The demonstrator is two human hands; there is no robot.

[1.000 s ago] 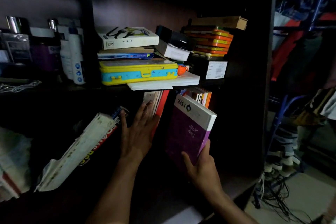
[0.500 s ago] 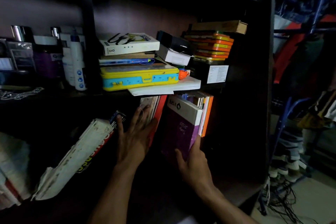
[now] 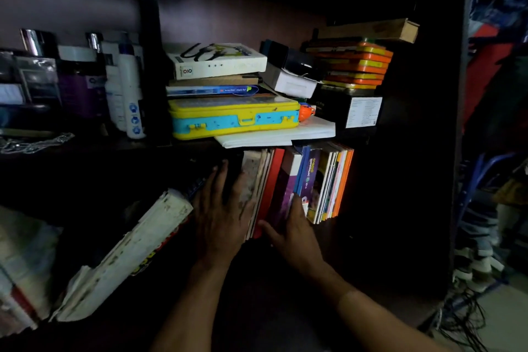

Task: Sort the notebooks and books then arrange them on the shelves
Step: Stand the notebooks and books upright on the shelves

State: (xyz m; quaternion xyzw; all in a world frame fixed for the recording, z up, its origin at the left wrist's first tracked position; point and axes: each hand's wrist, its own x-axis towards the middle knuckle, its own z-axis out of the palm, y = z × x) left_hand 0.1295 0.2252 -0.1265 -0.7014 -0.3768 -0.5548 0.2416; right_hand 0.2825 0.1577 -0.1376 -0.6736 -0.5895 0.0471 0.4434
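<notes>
Head view, only one here: the purple hardcover diary with the white top edge (image 3: 287, 188) stands nearly upright in the row of books on the lower dark wooden shelf (image 3: 371, 254), slotted between a thin red-spined book (image 3: 271, 188) on its left and a blue paperback (image 3: 303, 171) on its right. Its long axis runs up and down, spine facing out. Right hand (image 3: 294, 234) sits directly in front of it and is clearly the nearer one, fingers fairly straight against the spine with the thumb spread left, so pushing, not gripping. Left hand (image 3: 221, 214) is flat and open against the worn pale book (image 3: 251, 180) at the left end of the row, bracing it. My guess is the diary just needs one push straight back. Further left a thick battered white book (image 3: 125, 254) leans diagonally, not sorted yet.
</notes>
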